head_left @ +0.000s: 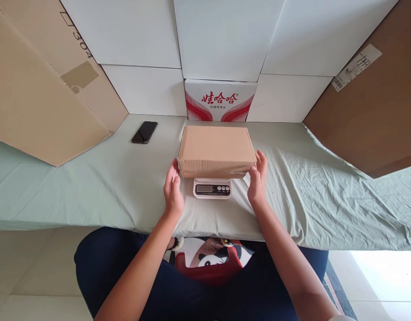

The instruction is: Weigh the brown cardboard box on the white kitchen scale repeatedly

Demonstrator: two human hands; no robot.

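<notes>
- A closed brown cardboard box (217, 149) rests flat on a small white kitchen scale (212, 187), covering the platform so that only the scale's front panel with display and buttons shows beneath its near edge.
- The left hand (172, 189) stands just beside the box's near left corner, palm turned inward toward it, fingers straight and together, thumb up; it is open and grips nothing. Whether its fingertips touch the cardboard cannot be told.
- The right hand (258, 178) mirrors it at the near right corner, open too, palm facing the box, fingertips at the box's side edge and seemingly touching it.
- The box therefore lies between the two hands and slightly beyond them, with the scale's panel in the gap between the wrists.
- Scale and box sit in the middle of a bench (91, 187) draped in a wrinkled pale green cloth.
- A dark phone (144, 132) lies flat on the cloth to the far left, well apart from the hands.
- Behind the box, against the white panels, stands a white carton (220, 100) with red printing.
- Large brown cardboard sheets (34, 89) lean at the left and right ends of the bench.
</notes>
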